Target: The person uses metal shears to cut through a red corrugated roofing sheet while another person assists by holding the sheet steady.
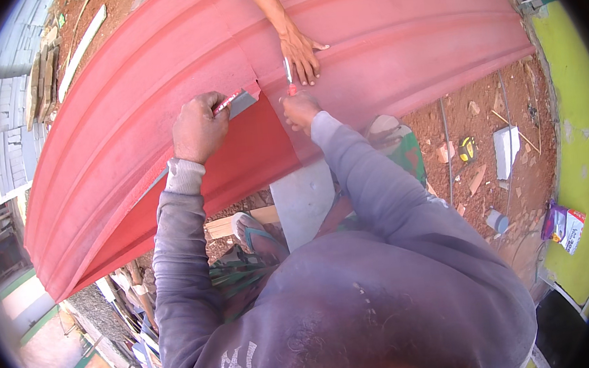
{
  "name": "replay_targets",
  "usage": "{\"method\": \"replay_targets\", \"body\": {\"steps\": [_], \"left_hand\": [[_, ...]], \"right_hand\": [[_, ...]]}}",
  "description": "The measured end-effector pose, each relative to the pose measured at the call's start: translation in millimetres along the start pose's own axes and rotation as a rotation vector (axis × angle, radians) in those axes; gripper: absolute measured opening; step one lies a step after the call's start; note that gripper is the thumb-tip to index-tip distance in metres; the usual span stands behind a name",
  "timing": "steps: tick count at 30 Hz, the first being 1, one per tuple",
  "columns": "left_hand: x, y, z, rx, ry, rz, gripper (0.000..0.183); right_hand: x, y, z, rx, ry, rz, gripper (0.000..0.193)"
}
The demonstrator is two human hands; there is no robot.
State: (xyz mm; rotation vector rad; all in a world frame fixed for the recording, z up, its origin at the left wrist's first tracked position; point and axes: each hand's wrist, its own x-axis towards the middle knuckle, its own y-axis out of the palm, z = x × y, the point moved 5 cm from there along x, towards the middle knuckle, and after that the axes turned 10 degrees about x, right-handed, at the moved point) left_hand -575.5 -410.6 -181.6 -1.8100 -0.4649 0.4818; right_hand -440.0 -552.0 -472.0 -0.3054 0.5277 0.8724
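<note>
A large red ribbed metal roofing sheet (378, 11) lies across in front of me, with a cut running along it. My left hand (200, 128) is closed on the sheet's raised, bent edge, whose grey underside (241, 104) shows. A slim red stick with white print (228, 101), perhaps a marker, lies along that edge at my fingers. My right hand (300, 111) is closed around a small red-handled tool (292, 87) with a shiny metal blade pointing away from me; its exact kind is unclear. Another person's hand (300, 53) presses flat on the sheet beside the blade.
My sandalled foot (260, 236) stands near a grey flat sheet (303, 204) and a wooden plank (222, 228). On the reddish soil at right lie a yellow tape measure (467, 149) and a white block (506, 152). A purple package (555, 222) rests by a yellow-green wall (570, 121).
</note>
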Motion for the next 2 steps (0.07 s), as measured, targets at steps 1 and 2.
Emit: {"method": "replay_targets", "body": {"steps": [1, 2], "left_hand": [[-2, 8, -1, 0.0, 0.006, 0.017, 0.021], [-20, 7, 21, 0.02, -0.051, 0.021, 0.022]], "right_hand": [[-2, -1, -5, 0.045, 0.072, 0.027, 0.024], [-45, 40, 48, 0.245, 0.346, 0.083, 0.026]]}}
